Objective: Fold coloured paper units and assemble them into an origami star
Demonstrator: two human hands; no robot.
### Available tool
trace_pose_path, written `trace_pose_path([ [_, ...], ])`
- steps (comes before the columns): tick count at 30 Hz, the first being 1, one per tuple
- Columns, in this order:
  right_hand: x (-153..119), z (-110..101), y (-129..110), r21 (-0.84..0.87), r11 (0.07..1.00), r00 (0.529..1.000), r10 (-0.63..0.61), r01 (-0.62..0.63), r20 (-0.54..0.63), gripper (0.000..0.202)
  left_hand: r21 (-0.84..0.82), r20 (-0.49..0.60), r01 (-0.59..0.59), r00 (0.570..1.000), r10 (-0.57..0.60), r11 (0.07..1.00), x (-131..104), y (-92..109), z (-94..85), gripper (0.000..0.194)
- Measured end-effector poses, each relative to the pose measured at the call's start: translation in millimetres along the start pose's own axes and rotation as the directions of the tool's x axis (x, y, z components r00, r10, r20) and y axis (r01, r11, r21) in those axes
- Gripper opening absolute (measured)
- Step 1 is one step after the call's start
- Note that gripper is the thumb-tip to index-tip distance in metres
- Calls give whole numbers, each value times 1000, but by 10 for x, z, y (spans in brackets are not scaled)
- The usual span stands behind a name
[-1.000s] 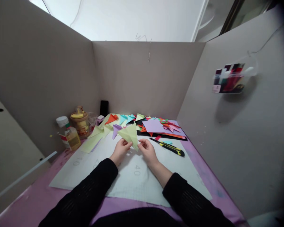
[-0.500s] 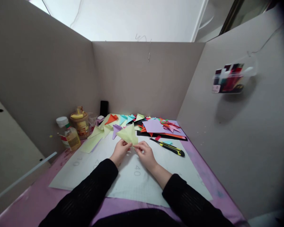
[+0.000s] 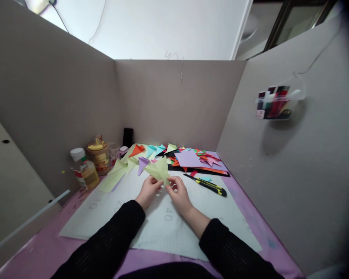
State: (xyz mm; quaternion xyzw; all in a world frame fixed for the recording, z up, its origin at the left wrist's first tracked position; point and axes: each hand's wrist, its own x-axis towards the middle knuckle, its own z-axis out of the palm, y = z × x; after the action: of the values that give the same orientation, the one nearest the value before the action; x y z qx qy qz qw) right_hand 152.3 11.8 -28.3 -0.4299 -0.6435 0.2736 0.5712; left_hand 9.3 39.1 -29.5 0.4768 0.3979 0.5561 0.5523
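A folded pale green paper (image 3: 159, 169) is held between my two hands, above the white sheet (image 3: 104, 217). My left hand (image 3: 149, 190) pinches its lower left part. At its lower right edge, the thumb and fingers of my right hand (image 3: 178, 193) are closed on it. Just beyond it lie a folded purple paper (image 3: 143, 164) and more pale green pieces (image 3: 114, 179). A yellow-and-black cutter (image 3: 211, 186) rests to the right of my right hand.
Coloured papers (image 3: 189, 158) and folded pieces are piled at the back. Left stand a bottle (image 3: 87, 172), a lidded jar (image 3: 99, 157) and a black phone (image 3: 128, 137). Grey panels (image 3: 177, 104) enclose three sides; a clear container (image 3: 275, 102) hangs on the right one.
The fingers of my right hand have shifted up along the green paper's right edge, and the paper's shape looks slightly different. The whole view has tilted a little.
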Motion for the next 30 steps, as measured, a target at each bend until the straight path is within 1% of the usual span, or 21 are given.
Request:
trace_pose_path([
  [2, 1, 3, 17, 35, 998, 996, 50, -47, -79, 29, 10, 0, -4, 1000, 4, 1000, 16, -27, -14, 37],
  [3, 4, 1, 27, 45, 997, 993, 70, -66, -98, 31, 13, 2, -4, 1000, 4, 1000, 24, -41, -19, 37],
  [4, 8, -2, 35, 42, 996, 993, 78, -74, -93, 30, 16, 1, -4, 1000, 4, 1000, 29, -52, -22, 36],
  [8, 10, -11, 29, -23, 1000, 1000, 21, -21, 18, 12, 29, -22, -7, 1000, 7, 1000, 22, -53, -12, 32],
  [10, 3, -10, 8, -39, 999, 999, -15, 17, 43, 12, 41, -34, -3, 999, 4, 999, 6, -33, 1, 31],
  [14, -2, -18, -13, -57, 996, 996, -70, 73, 58, 16, 39, -42, 12, 999, -11, 999, -18, 0, 20, 29],
  [20, -12, -18, 10, -67, 988, 984, -134, 142, 118, 19, 40, -49, 20, 999, -18, 999, -11, -22, 12, 29],
  [24, -40, -8, -9, -89, 975, 969, -188, 204, 158, 18, 20, -17, 27, 999, -26, 999, -8, -41, 7, 32],
  [25, -41, -13, -18, -88, 973, 970, -199, 212, 139, 18, 23, -12, 23, 1000, -23, 999, -6, -43, 5, 32],
  [27, -32, -29, -32, -101, 974, 979, -200, 202, 33, 17, 48, -15, 11, 1000, -10, 999, -1, -45, 1, 33],
  [29, -9, -51, -32, -119, 983, 983, -153, 141, -100, 22, 67, -20, -2, 1000, 4, 998, 8, -50, -5, 33],
  [30, 5, -61, -26, -119, 988, 983, -115, 99, -140, 25, 66, -13, -12, 1000, 13, 998, 14, -54, -8, 32],
])
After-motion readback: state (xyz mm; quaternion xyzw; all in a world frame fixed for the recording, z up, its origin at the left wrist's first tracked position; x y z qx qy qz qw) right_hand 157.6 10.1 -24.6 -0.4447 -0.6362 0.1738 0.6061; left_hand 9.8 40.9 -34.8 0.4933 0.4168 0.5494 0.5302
